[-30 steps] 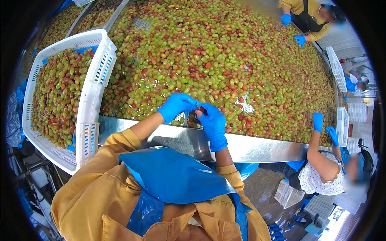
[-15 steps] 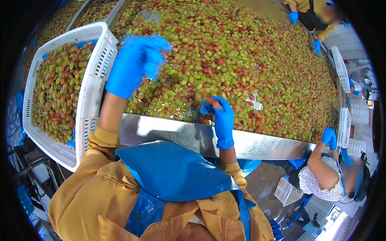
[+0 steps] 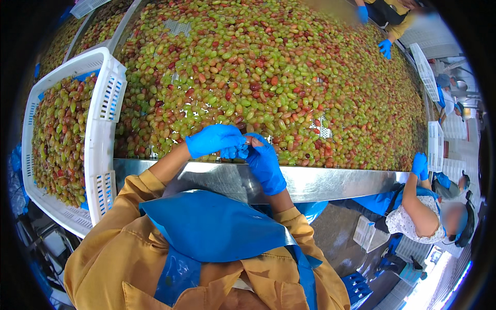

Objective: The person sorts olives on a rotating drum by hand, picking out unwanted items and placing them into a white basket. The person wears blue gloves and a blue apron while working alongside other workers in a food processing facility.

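Observation:
Both my hands wear blue gloves and meet above the near metal rim, over a wide layer of green and red grapes. My left hand has its fingers bent inward against the right one. My right hand points up and to the left, its fingers curled in. A brownish-pink patch shows at its thumb; I cannot tell whether that is a bare fingertip or a grape. Whatever the fingers hold is hidden between them.
A white slotted crate full of grapes stands at my left. The shiny metal rim runs before my blue apron. A co-worker stands at the right, another across the table. White crates line the far right edge.
My left hand has come down and right from beside the crate to meet my right hand. The right hand has shifted slightly left and down. The view has shifted a little.

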The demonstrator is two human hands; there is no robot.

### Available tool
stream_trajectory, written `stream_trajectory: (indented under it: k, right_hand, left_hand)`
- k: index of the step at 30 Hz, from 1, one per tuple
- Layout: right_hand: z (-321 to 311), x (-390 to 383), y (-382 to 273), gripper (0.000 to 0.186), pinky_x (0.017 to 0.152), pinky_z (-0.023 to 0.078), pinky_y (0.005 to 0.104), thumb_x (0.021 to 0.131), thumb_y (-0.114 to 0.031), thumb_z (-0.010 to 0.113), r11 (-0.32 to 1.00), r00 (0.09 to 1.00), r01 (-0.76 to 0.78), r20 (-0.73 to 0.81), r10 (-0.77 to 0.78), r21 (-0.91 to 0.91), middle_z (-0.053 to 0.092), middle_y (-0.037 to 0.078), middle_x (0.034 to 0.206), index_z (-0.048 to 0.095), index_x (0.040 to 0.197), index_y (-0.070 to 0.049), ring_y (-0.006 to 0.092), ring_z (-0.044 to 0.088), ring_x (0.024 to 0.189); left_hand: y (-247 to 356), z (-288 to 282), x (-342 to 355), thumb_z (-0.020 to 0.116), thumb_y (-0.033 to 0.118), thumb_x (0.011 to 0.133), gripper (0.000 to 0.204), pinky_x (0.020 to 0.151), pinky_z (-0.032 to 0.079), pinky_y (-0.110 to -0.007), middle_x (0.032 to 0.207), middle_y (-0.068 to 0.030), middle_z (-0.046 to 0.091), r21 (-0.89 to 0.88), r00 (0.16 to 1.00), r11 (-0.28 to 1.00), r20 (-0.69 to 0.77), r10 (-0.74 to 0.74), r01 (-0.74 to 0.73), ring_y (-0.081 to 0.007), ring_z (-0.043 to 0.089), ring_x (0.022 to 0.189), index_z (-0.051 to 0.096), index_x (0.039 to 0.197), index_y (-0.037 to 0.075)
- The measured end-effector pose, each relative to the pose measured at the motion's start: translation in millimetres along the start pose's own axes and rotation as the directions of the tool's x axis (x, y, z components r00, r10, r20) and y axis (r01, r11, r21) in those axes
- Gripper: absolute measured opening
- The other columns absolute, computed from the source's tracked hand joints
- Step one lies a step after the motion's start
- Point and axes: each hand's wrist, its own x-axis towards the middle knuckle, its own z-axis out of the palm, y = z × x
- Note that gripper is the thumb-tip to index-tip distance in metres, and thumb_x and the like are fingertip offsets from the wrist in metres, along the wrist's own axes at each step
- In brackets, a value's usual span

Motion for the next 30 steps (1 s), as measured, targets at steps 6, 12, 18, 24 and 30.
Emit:
stream_trajectory:
  k: [6, 12, 18, 24, 30]
  right_hand:
    - [24.7, 17.2, -32.9, 0.031, 0.076, 0.052, 0.0314, 0.093, -0.023, 0.052, 0.888, 0.975, -0.125, 0.112, 0.193, -0.443, 0.063, 0.010, 0.102, 0.057, 0.111, 0.002, 0.0201, 0.064, 0.089]
    - [-26.4, 118.8, -108.7, 0.037, 0.077, 0.049, 0.0425, 0.080, -0.029, 0.060, -0.125, 0.836, -0.141, -0.051, -0.546, -0.982, 0.063, 0.016, 0.101, 0.061, 0.111, -0.008, 0.0346, 0.061, 0.092]
    - [-62.7, 184.8, -117.0, 0.024, 0.074, 0.049, 0.0453, 0.077, -0.022, 0.060, -0.328, 0.794, -0.408, -0.153, -0.589, -0.852, 0.063, 0.016, 0.101, 0.062, 0.096, -0.007, 0.0365, 0.061, 0.089]
    - [-57.9, 166.4, -114.3, 0.035, 0.076, 0.049, 0.0429, 0.079, -0.022, 0.064, -0.120, 0.810, -0.191, -0.088, -0.579, -0.974, 0.062, 0.014, 0.104, 0.062, 0.111, -0.008, 0.0326, 0.061, 0.088]
    - [21.5, 98.8, -42.4, 0.033, 0.068, 0.050, 0.0366, 0.078, -0.022, 0.067, 0.094, 0.919, 0.206, 0.160, -0.360, -0.974, 0.062, 0.012, 0.090, 0.062, 0.109, -0.010, 0.0282, 0.062, 0.078]
  left_hand:
    - [-16.6, -20.7, -14.9, 0.056, 0.023, 0.090, 0.024, 0.055, 0.047, -0.028, 0.074, -0.0105, 0.061, -0.637, 0.993, 0.771, 0.089, 0.078, -0.004, -0.0168, 0.060, 0.063, 0.061, 0.087, 0.000]
    - [4.2, -44.7, -31.3, 0.056, 0.031, 0.086, 0.035, 0.055, 0.047, -0.034, 0.069, -0.0132, 0.058, -0.538, 0.962, 0.799, -0.195, 0.190, -0.267, -0.0220, 0.055, 0.056, 0.060, 0.083, -0.004]
    - [105.2, -129.9, -110.3, 0.057, 0.025, 0.088, 0.038, 0.045, 0.045, -0.024, 0.060, 0.0039, 0.053, -0.938, 0.246, -0.128, -0.214, 0.945, -0.323, -0.0106, 0.050, 0.044, 0.051, 0.125, 0.013]
    - [54.0, -116.0, -58.7, 0.051, 0.023, 0.092, 0.034, 0.047, 0.033, -0.021, 0.065, 0.0024, 0.046, -0.666, 0.874, 0.572, -0.421, 0.242, -0.479, -0.0054, 0.039, 0.052, 0.056, 0.115, -0.002]
    - [-12.9, -64.4, -2.5, 0.057, 0.022, 0.090, 0.022, 0.056, 0.049, -0.026, 0.082, -0.0085, 0.065, -0.232, 0.927, 0.973, -0.364, -0.090, 0.003, -0.0127, 0.060, 0.065, 0.061, 0.101, 0.003]
